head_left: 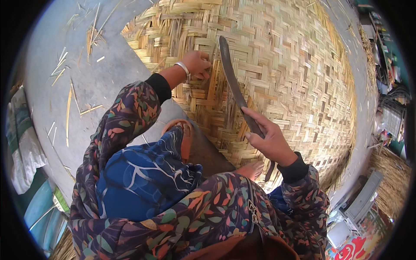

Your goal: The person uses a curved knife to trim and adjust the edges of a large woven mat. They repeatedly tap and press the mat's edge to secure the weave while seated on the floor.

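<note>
A large woven mat (277, 65) of pale and brownish flat strips, bamboo-like, lies over the floor ahead of me. My right hand (271, 136) is wrapped round the lower part of a long, dark, curved machete (234, 86), its blade slanting up and to the left over the mat. My left hand (197, 65), with a silver bangle on the wrist, rests at the mat's left part, close to the blade. Its fingers are curled in at the weave. Whatever they pinch, perhaps a strip, cannot be made out.
Loose strips (69, 112) are scattered on the grey floor (121, 95) to the left. My sandalled foot (186, 134) stands by the mat's near edge, and my other foot (251, 170) is beside the machete's lower end. A straw bundle (392, 182) lies at the far right.
</note>
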{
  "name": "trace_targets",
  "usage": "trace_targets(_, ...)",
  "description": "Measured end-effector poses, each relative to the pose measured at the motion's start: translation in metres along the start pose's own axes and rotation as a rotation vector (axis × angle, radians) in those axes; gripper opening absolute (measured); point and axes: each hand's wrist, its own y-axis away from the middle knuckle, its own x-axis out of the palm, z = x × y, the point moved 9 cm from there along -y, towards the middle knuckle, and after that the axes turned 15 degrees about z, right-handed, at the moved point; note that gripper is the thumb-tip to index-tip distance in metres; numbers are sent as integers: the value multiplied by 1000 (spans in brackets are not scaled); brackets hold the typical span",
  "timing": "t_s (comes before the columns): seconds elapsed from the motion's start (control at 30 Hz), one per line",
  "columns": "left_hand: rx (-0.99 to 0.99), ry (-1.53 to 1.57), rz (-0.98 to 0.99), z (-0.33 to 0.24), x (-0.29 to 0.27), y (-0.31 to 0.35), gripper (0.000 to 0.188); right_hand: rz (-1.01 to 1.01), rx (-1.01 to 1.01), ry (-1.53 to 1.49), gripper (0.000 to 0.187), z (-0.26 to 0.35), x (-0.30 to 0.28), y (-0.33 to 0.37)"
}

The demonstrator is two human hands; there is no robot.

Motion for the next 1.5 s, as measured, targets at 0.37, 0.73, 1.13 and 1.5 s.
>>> trace_targets(0.37,30,115,217,1,12,14,15,68,33,22,61,-23,10,-19)
trace_targets(0.73,135,177,-171,21,-11,28,20,186,59,-162,62,-45,26,-44)
trace_targets(1.13,120,124,-217,32,-15,21,21,155,236,-478,59,-53,20,-43)
trace_targets(1.5,17,136,55,14,-2,20,26,64,166,-479,60,-40,0,-34)
